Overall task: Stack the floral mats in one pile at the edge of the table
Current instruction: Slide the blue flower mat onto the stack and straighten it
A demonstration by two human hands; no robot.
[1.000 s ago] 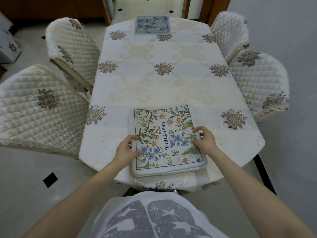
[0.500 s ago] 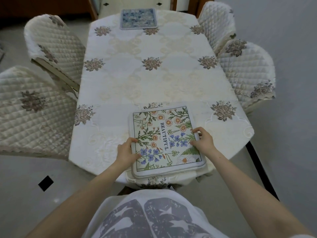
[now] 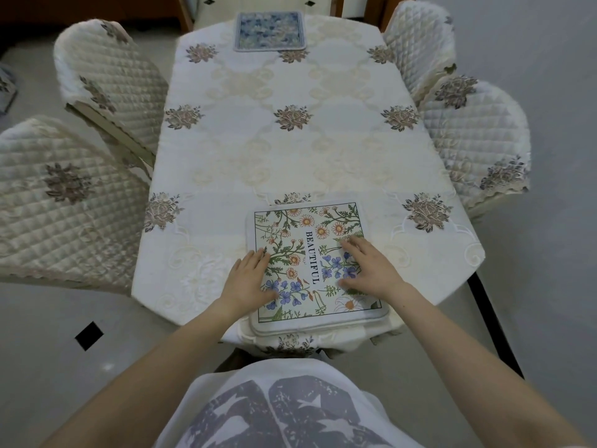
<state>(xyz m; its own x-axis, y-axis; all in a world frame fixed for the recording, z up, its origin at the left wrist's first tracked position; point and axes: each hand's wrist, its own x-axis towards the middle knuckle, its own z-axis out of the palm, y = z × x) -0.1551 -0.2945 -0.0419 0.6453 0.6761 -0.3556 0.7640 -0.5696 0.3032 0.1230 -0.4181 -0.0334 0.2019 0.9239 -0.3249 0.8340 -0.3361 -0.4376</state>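
Note:
A pile of floral mats (image 3: 310,227) lies at the near edge of the table (image 3: 290,150); the top one shows daisies, blue flowers and the word BEAUTIFUL, and lower mat edges peek out at its front. My left hand (image 3: 250,279) rests flat on the pile's left side, fingers spread. My right hand (image 3: 368,270) lies flat on its right side. Neither hand grips anything. A blue floral mat (image 3: 269,30) sits alone at the table's far end.
Four quilted cream chairs flank the table: two on the left (image 3: 109,79), (image 3: 64,202) and two on the right (image 3: 420,40), (image 3: 478,140). A pale tiled floor with black diamonds (image 3: 89,334) surrounds it. A doorway lies beyond the far end.
Both hands moved from gripping the pile's left and right edges to lying flat on top of it. The view shifted slightly; the pile stays at the near edge.

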